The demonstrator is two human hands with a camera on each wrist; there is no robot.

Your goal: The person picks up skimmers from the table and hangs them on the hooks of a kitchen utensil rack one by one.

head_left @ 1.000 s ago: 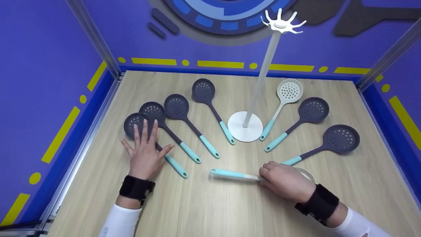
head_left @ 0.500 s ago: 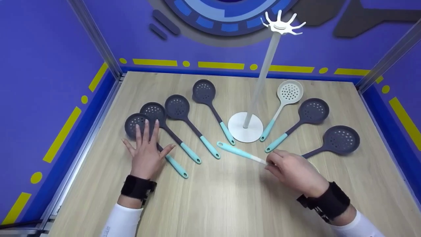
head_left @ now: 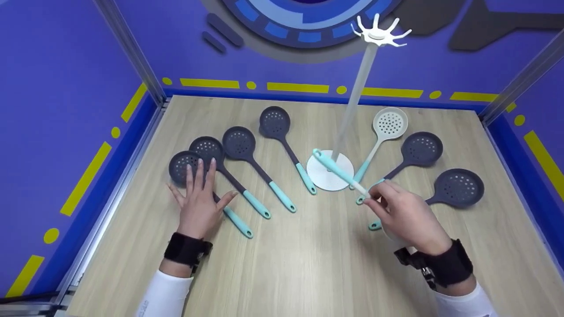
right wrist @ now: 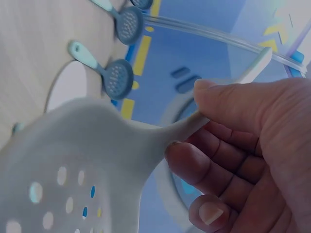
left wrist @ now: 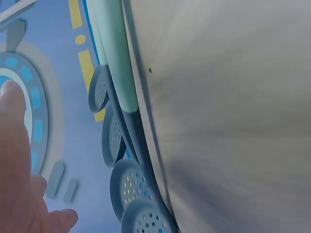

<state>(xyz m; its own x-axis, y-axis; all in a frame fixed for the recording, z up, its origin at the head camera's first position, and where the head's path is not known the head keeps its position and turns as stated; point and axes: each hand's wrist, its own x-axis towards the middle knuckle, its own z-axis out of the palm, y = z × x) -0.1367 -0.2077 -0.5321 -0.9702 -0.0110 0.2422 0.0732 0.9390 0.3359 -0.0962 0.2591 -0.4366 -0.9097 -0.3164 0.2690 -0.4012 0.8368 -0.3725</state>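
Note:
My right hand (head_left: 407, 218) pinches a white skimmer (head_left: 338, 170) by its neck, thumb against fingers. The turquoise handle points up and left, in front of the stand's round base. In the right wrist view its perforated bowl (right wrist: 77, 145) is large and near; in the head view the hand mostly covers it. With fingers spread, my left hand (head_left: 198, 213) lies over the leftmost dark skimmer (head_left: 179, 169); I cannot tell whether it touches it. Beside that one lie more dark skimmers, among them a second one (head_left: 206, 147) with its bowl close by.
A white stand (head_left: 361, 81) with a ring of hooks on top rises from a round base (head_left: 328, 180). Right of it lie another white skimmer (head_left: 390, 123) and two dark skimmers (head_left: 422, 149). Blue printed walls (head_left: 286, 66) enclose the wooden table (head_left: 299, 273).
The right hand has lifted the white skimmer off the table and swung its handle up and away, toward the stand. The left hand stays in nearly the same place.

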